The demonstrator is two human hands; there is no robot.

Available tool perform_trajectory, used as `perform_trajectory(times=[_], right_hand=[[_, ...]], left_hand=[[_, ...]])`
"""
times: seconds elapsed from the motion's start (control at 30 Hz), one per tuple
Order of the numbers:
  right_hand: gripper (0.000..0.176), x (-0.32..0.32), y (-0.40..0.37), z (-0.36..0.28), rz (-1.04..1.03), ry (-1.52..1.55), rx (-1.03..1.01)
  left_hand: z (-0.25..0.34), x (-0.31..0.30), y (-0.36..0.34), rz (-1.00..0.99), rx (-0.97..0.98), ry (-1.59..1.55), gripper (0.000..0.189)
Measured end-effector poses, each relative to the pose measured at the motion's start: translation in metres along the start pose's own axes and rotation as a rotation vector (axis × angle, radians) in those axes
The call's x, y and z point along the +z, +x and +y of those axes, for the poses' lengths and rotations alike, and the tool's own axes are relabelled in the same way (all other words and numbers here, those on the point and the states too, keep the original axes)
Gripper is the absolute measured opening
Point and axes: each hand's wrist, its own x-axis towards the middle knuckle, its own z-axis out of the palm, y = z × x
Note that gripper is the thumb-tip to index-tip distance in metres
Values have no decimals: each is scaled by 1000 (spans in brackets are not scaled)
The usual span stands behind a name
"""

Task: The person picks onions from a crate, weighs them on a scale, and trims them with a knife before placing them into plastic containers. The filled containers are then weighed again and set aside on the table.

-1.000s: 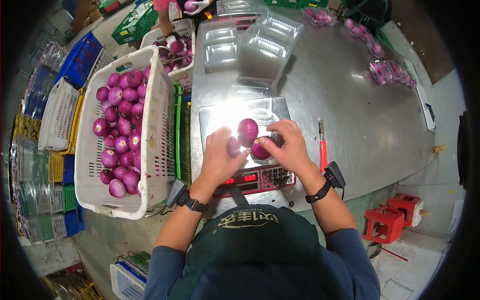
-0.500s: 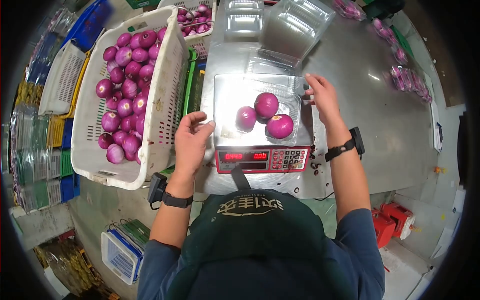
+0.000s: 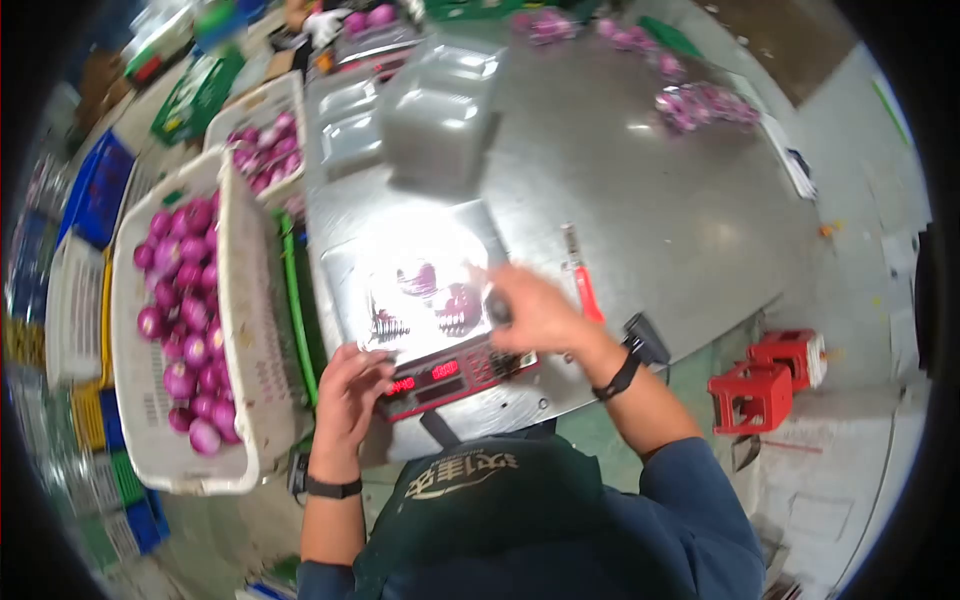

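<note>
A clear plastic box (image 3: 385, 325) with purple onions (image 3: 460, 305) in it sits on the scale (image 3: 430, 388). Strong glare hides much of its top, and ribbed plastic shows across its front. My left hand (image 3: 345, 395) is at the box's front left corner, its fingers curled with the tips at the edge. On the right side of the box is my right hand (image 3: 545, 315), its fingers smeared by motion. Beside those fingers shows a small dark shape (image 3: 498, 307). The scale's red digits are lit but blurred.
At left stands a white crate (image 3: 250, 380) of onions, with a smaller onion crate (image 3: 290, 100) behind. Stacked clear boxes (image 3: 440, 110) stand beyond the scale. A red-handled tool (image 3: 585, 290) lies right on the metal table (image 3: 640, 210). A co-worker's gloved hand (image 3: 325, 28) appears at the back.
The view has turned and shifted. My right hand has moved in and down to the box's right side, my left hand to its front corner. Plastic now overlaps the onions.
</note>
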Motion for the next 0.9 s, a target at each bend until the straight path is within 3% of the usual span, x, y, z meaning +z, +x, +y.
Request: perform_trajectory(times=[0.07,0.17,0.23,0.3,0.43,0.5,0.57,0.6,0.7,0.77,0.83,0.87,0.9], right_hand=[[104,6,-19,-6,-169,327,139],[76,47,-16,-2,134,838,337],[61,76,-12,21,159,1036,373],[48,58,-22,15,146,1220,426],[42,35,-41,25,93,1126,498],[49,36,-52,50,56,1082,460],[61,22,-59,64,25,1020,466],[82,14,-62,66,13,997,504],[94,2,-61,68,102,999,590],[115,-4,-55,69,90,1159,518],[90,-11,-58,68,246,1238,621],[90,-12,-58,84,242,1234,609],[71,-12,-58,113,180,1314,552]], left_hand=[[-2,2,10,56,0,38,15],[-12,1,32,162,31,135,6],[-14,2,37,128,63,199,11],[-16,15,36,127,77,237,10],[-25,39,36,130,44,279,17],[-29,51,39,133,47,297,22],[-35,59,42,102,41,334,29],[-39,61,46,97,31,351,30],[-54,78,56,51,-6,380,30],[-64,98,59,19,-20,396,28],[-66,116,58,39,-13,447,30],[-67,120,59,13,4,500,30],[-67,122,58,-11,20,552,32]])
